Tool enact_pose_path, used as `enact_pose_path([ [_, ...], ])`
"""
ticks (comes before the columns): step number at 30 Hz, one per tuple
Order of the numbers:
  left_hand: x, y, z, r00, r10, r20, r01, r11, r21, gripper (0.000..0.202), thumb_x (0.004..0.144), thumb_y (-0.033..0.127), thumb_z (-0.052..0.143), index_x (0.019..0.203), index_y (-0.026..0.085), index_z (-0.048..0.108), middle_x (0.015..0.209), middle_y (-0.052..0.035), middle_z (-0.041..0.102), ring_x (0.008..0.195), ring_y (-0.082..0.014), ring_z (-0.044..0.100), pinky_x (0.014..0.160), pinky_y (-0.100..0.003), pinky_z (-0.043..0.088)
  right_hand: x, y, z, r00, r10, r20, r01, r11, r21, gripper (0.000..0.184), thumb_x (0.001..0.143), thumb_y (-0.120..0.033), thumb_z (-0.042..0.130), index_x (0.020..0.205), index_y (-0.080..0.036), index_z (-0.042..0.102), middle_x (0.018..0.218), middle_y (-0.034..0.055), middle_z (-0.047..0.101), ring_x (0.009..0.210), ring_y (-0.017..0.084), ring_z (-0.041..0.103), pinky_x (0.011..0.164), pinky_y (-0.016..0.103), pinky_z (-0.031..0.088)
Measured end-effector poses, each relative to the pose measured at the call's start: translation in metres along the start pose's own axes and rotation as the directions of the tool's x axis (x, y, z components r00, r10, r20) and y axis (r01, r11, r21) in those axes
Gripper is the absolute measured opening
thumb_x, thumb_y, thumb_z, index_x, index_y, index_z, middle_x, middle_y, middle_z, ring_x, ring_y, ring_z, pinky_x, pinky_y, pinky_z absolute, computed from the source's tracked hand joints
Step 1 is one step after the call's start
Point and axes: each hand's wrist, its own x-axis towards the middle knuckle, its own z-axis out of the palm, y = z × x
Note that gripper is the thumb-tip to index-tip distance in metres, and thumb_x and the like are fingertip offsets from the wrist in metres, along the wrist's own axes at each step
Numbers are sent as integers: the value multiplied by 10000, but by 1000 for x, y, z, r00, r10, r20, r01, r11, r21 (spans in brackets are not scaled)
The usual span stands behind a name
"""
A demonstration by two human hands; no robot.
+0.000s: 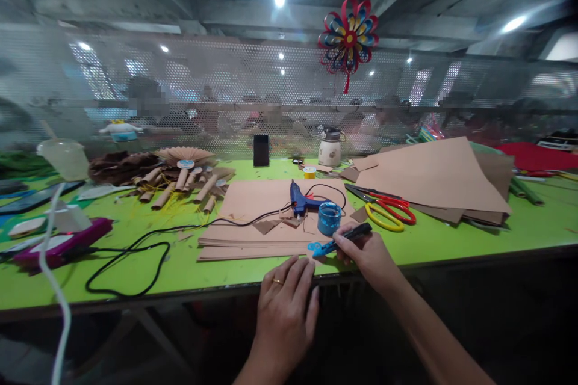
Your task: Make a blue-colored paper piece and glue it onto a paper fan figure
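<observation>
Much under the left hand (pixel 285 304) is hidden, so whether it presses anything, I cannot tell. The right hand (pixel 368 249) grips a black-handled tool (pixel 362 232) near the cardboard stack's (pixel 253 242) front corner; its blue end is hard to make out. A blue jar (pixel 329 219), glue gun (pixel 300 201) and scissors (pixel 372 197) crowd beyond. Bare worktop (pixel 438 243) borders the front edge rightward.

Craft workshop, glue gun (pixel 298 200), scissors (pixel 392 201), brown sheets (pixel 246 204)
</observation>
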Motion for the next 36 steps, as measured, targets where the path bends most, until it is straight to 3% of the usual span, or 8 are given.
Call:
enact_pose_path([
  [21, 0, 0, 1, 1000, 0, 8, 0, 1000, 4, 353, 874, 179, 534, 1224, 192, 580, 1195, -54, 657, 1130, -225, 555, 946, -380, 358, 0, 1, -2, 1000, 0, -20, 1, 999, 43, 240, 825, -395, 644, 795, -175, 550, 541, -46, 571, 473, 96, 489, 489, 229, 401],
  [36, 2, 1, 0, 1000, -3, 16, 2, 1000, 8, 348, 870, 177, 537, 1215, 195, 584, 1172, -55, 669, 1119, -223, 564, 939, -380, 369, 0, -3, -1, 1000, 5, 15, -5, 999, -41, 245, 820, -404, 637, 780, -174, 563, 543, -44, 564, 476, 104, 498, 486, 231, 410],
])
